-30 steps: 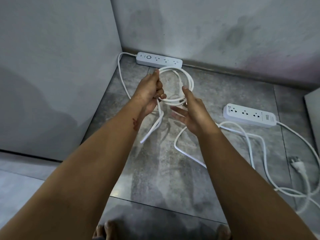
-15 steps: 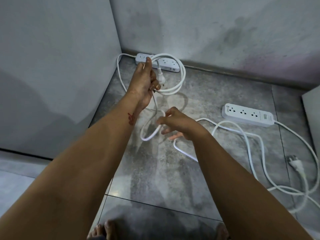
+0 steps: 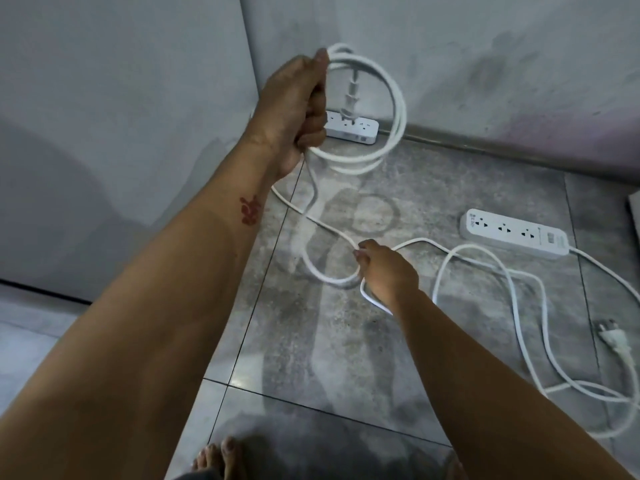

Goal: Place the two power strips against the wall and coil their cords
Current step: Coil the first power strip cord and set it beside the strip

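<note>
My left hand [image 3: 294,109] is raised and gripped around a white coiled cord [image 3: 388,147], whose plug [image 3: 348,98] dangles inside the loops. Behind it, the first white power strip [image 3: 360,129] lies against the far wall, partly hidden by my hand. Lower down, my right hand [image 3: 384,271] pinches the loose stretch of the same cord [image 3: 311,268] near the floor. The second power strip [image 3: 516,233] lies out on the tiles to the right, away from the wall, with its cord [image 3: 519,327] sprawled uncoiled and its plug [image 3: 616,341] at far right.
Grey floor tiles [image 3: 433,188] meet a side wall [image 3: 121,98] on the left and the back wall [image 3: 450,46] in a corner. My bare toes [image 3: 221,459] show at the bottom edge. A pale object's corner [image 3: 635,209] pokes in at the right edge.
My left hand has lifted the coil higher and toward the wall. My right hand left the coil, dropped toward the floor and closed on the slack cord.
</note>
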{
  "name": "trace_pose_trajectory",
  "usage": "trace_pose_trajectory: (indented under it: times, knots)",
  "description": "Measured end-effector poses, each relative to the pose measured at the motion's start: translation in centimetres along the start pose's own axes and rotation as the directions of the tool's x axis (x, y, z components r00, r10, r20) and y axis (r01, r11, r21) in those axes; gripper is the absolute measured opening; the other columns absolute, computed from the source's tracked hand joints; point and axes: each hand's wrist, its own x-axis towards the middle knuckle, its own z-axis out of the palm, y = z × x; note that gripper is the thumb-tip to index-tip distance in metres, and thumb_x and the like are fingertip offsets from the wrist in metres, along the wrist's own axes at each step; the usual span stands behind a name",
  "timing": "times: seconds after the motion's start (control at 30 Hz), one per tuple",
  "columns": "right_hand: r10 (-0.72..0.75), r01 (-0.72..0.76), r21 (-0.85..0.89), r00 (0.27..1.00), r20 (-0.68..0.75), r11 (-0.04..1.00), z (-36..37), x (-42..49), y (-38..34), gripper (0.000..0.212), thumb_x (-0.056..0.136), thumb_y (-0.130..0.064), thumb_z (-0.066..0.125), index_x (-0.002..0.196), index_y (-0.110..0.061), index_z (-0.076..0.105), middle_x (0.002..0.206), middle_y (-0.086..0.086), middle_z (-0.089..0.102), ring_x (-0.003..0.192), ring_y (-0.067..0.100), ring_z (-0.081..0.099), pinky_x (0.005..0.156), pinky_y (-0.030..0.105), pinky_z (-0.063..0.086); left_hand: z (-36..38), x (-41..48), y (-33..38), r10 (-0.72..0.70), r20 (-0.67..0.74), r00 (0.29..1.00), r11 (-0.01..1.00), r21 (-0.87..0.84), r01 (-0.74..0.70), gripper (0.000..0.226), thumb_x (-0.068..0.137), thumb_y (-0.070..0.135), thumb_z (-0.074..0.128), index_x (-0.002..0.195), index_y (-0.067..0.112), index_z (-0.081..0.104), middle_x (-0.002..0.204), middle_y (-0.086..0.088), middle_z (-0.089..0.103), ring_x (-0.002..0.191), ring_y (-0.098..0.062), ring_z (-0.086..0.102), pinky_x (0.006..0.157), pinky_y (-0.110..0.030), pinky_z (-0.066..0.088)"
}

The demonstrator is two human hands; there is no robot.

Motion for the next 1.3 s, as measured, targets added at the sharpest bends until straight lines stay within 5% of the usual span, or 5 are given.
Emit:
trace_pose_trajectory:
  times: [0.27, 0.63, 0.93, 1.1, 1.3]
  knots:
    - [0.143, 0.436, 0.612, 0.727, -0.672, 0.66, -9.1, 1.1, -5.0, 0.023, 0.099, -0.029, 0.047, 0.115, -0.015, 0.055, 0.113, -0.001, 0.052, 0.091, -0.002, 0.051, 0.081, 0.012, 0.04, -0.4, -0.6, -3.2, -0.279, 0.133, 0.951, 0.885, 0.42, 0.201, 0.036, 0.102, 0.031, 0.046, 0.069, 0.022, 0.036, 0.045, 0.01, 0.028, 0.038, -0.005, 0.016, 0.038, -0.013, 0.012]
    - [-0.223, 0.368, 0.452, 0.913, -0.343, 0.813, -9.7, 1.7, -4.9, 0.026, 0.099, -0.043, 0.046, 0.095, -0.018, 0.045, 0.088, 0.008, 0.063, 0.079, 0.024, 0.066, 0.07, 0.039, 0.05, -1.2, -0.8, -4.4, -0.319, 0.203, 0.926, 0.911, 0.337, 0.239, 0.035, 0.101, 0.035, 0.049, 0.073, 0.014, 0.052, 0.048, 0.005, 0.025, 0.036, -0.006, 0.019, 0.037, -0.016, 0.019]
    - [0.057, 0.218, 0.609, 0.916, -0.398, 0.762, -8.6, 2.5, -4.7, 0.031, 0.103, -0.043, 0.036, 0.095, -0.014, 0.042, 0.068, 0.001, 0.048, 0.069, 0.04, 0.064, 0.065, 0.053, 0.054, -2.4, -1.3, -5.4, -0.468, 0.14, 0.872, 0.761, 0.565, 0.318, 0.072, 0.091, 0.072, 0.028, 0.086, 0.012, 0.067, 0.072, -0.006, 0.068, 0.067, -0.019, 0.066, 0.073, -0.035, 0.055]
    - [0.158, 0.159, 0.677, 0.911, -0.382, 0.718, -9.4, 2.7, -3.9, 0.029, 0.104, -0.04, 0.034, 0.098, -0.013, 0.041, 0.071, 0.0, 0.047, 0.059, 0.026, 0.057, 0.04, 0.023, 0.042, -3.8, -2.0, -7.1, -0.598, 0.142, 0.789, 0.557, 0.781, 0.281, 0.086, 0.088, 0.077, 0.012, 0.104, 0.011, 0.065, 0.09, -0.006, 0.077, 0.074, -0.023, 0.067, 0.091, -0.039, 0.049]
    - [0.251, 0.139, 0.754, 0.891, -0.378, 0.641, -10.0, 2.9, -3.8, 0.029, 0.105, -0.038, 0.033, 0.1, -0.01, 0.04, 0.074, 0.0, 0.044, 0.055, 0.019, 0.054, 0.04, 0.022, 0.044, -4.7, -2.4, -8.1, -0.655, 0.063, 0.753, 0.439, 0.842, 0.312, 0.084, 0.081, 0.084, 0.023, 0.085, 0.013, 0.067, 0.074, -0.002, 0.055, 0.066, -0.017, 0.049, 0.065, -0.031, 0.041]
